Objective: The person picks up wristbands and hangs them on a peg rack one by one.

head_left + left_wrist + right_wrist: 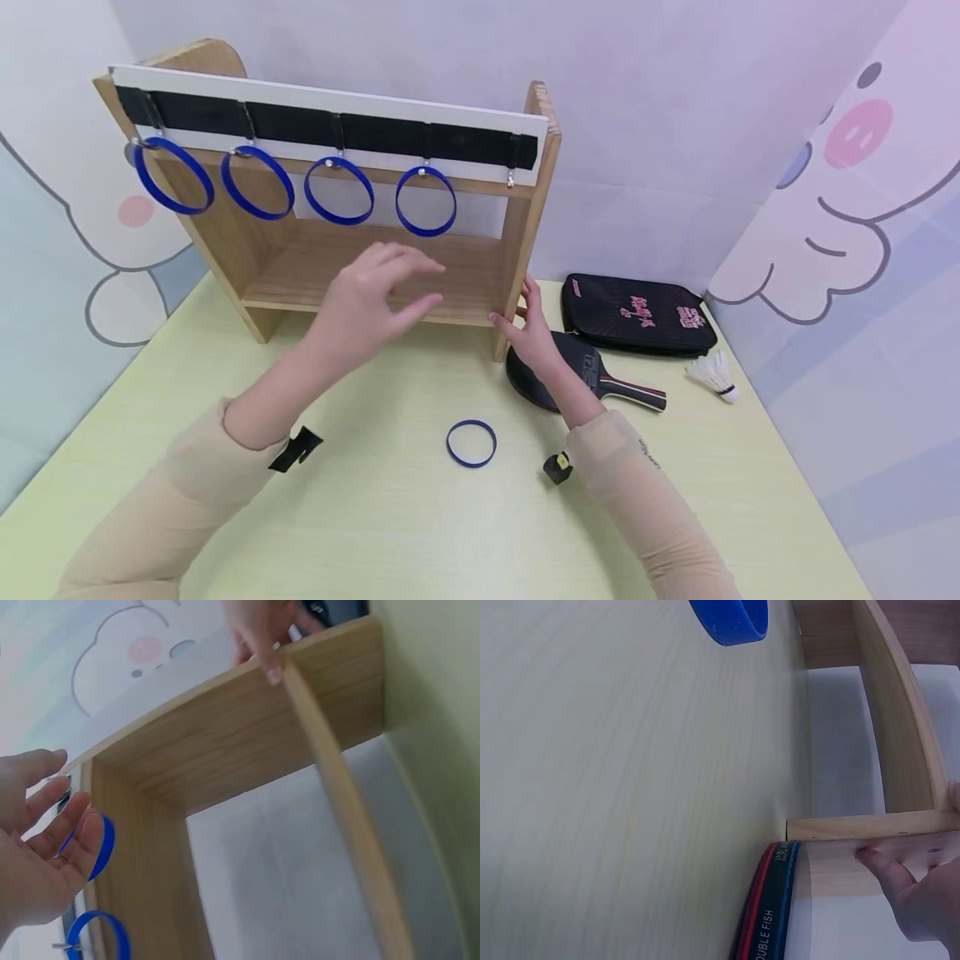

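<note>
A wooden shelf [281, 271] stands on the table, with a white board [322, 99] and black strip across its top front. Several blue rings [369, 185] hang from metal hooks there; the rightmost hook [511, 177] holds no ring. My left hand [363, 296] is in the air before the shelf, below the hanging rings, with its fingers loosely bent and nothing between them. With thumb and fingers on either side, my right hand [531, 337] grips the shelf's right side panel [877, 825] low down. Another blue ring [494, 442] lies on the table between my forearms.
Beside the shelf's right foot lies a black table tennis bat [536, 375], partly under my right forearm. Behind it are a black zipped case [637, 312] and a white shuttlecock [714, 373]. Cartoon-printed walls [637, 167] enclose the table [390, 517].
</note>
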Tool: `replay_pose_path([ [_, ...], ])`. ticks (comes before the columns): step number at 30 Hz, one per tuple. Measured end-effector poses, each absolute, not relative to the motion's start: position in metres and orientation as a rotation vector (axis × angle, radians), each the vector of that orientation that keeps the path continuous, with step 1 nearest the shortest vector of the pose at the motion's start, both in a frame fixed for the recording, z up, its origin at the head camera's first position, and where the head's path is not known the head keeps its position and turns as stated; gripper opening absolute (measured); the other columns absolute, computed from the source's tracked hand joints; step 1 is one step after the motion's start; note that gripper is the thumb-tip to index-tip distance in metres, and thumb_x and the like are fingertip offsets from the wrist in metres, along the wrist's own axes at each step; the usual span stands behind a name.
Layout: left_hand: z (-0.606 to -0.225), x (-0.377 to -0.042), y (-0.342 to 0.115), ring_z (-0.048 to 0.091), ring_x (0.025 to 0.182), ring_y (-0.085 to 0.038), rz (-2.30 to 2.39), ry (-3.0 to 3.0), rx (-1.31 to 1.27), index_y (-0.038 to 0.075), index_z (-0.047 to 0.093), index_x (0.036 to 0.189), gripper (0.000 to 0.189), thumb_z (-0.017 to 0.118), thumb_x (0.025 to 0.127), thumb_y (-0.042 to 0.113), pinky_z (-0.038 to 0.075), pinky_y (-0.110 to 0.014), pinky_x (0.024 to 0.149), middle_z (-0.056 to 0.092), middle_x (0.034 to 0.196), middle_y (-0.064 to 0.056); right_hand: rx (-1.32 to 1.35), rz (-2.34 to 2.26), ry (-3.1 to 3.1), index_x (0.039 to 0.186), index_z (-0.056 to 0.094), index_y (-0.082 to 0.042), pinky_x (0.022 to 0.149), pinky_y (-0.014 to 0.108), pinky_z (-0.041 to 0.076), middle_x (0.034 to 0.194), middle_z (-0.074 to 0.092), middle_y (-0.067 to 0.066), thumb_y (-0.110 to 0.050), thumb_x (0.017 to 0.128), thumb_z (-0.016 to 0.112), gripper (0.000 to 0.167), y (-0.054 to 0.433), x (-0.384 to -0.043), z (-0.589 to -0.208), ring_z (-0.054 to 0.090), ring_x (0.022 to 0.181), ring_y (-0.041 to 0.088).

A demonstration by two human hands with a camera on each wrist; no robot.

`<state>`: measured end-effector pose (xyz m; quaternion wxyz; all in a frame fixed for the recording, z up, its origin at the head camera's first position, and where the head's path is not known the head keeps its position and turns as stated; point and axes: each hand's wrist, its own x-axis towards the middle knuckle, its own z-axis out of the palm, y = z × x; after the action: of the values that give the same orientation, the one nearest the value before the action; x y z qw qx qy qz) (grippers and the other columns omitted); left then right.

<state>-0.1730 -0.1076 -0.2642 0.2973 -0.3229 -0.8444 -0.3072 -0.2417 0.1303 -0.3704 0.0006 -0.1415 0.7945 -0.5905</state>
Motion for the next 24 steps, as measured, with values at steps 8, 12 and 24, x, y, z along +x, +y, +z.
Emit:
replay_pose_path([
  [8, -0.305, -0.175, -0.096, 0.056, 0.106, -0.022, -0.914, -2.428, -0.910, 0.010, 0.068, 0.107, 0.029, 0.075, 0.081, 0.019, 0.050, -0.038, 0.092, 0.066, 0.109, -0.005, -0.470, -1.848, 2.510, 0.149, 0.008, -0.024, 0.096, 0.053, 0.045, 0.153, 0.017, 0.014, -0.009, 0.092, 0.060, 0.079, 0.131, -0.242, -0.371, 0.041, 0.125, 0.040],
  [12, -0.328, -0.179, -0.090, 0.057, 0.109, -0.024, -0.971, -2.493, -0.953, 0.009, 0.068, 0.108, 0.029, 0.075, 0.081, 0.018, 0.047, -0.041, 0.096, 0.066, 0.110, -0.005, -0.477, -1.848, 2.510, 0.149, 0.007, -0.023, 0.096, 0.054, 0.045, 0.153, 0.016, 0.015, -0.009, 0.092, 0.060, 0.079, 0.131, -0.242, -0.372, 0.041, 0.125, 0.041],
  [24, -0.378, -0.185, -0.079, 0.056, 0.106, -0.017, -1.074, -2.688, -1.025, 0.015, 0.069, 0.108, 0.029, 0.076, 0.081, 0.022, 0.048, -0.039, 0.092, 0.066, 0.105, 0.004, -0.463, -1.857, 2.518, 0.149, 0.009, -0.023, 0.095, 0.055, 0.044, 0.153, 0.017, 0.015, -0.009, 0.091, 0.061, 0.079, 0.130, -0.243, -0.373, 0.040, 0.126, 0.042],
])
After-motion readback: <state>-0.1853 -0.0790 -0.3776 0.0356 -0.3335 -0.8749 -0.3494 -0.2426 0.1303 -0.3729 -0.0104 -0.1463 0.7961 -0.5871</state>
